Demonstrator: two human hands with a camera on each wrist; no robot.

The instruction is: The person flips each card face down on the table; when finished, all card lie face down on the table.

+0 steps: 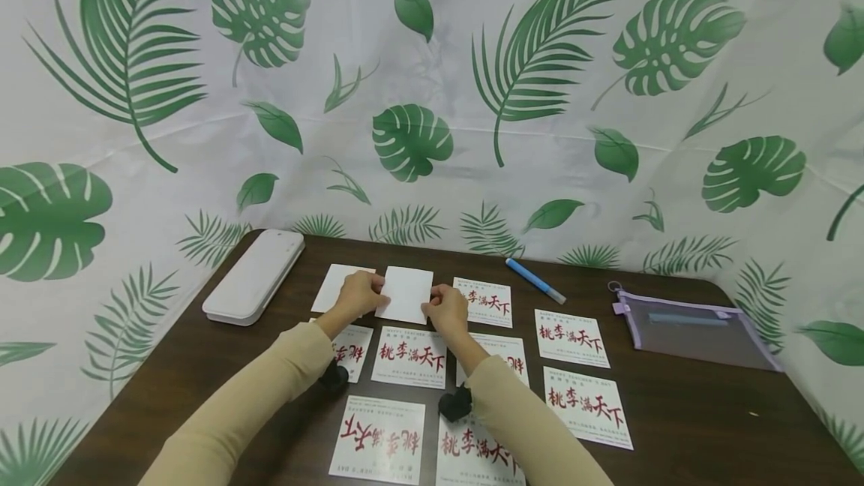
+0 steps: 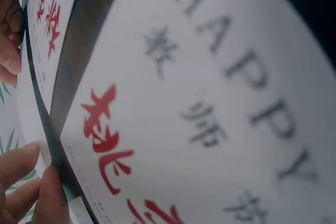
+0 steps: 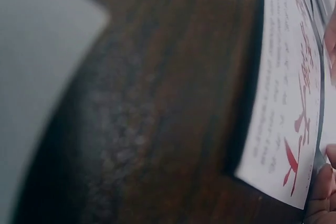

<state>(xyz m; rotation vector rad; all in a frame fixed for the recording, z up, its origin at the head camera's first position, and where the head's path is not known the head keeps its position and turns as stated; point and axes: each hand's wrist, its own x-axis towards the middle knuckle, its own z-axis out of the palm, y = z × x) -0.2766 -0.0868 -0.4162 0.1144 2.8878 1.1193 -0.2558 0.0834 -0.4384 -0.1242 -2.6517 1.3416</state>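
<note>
In the head view, my left hand (image 1: 360,295) pinches the left edge of a blank white card (image 1: 408,292). My right hand (image 1: 448,310) has its thumb and fingers at the same card's right edge. Another plain white card (image 1: 331,285) lies partly behind the left hand. Just below the held card is a card with red characters (image 1: 409,357). To the right of my right hand lies a similar printed card (image 1: 484,301). In the left wrist view, a printed card (image 2: 157,93) fills the middle, with fingers (image 2: 21,166) at the lower left.
Several more printed cards lie in rows, including an upside-down one (image 1: 378,439) in front. A white case (image 1: 255,276) stands at the back left. Toward the back right are a blue pen (image 1: 533,278) and a purple-edged mesh pouch (image 1: 695,332). A leaf-patterned cloth hangs behind the dark table (image 1: 702,426).
</note>
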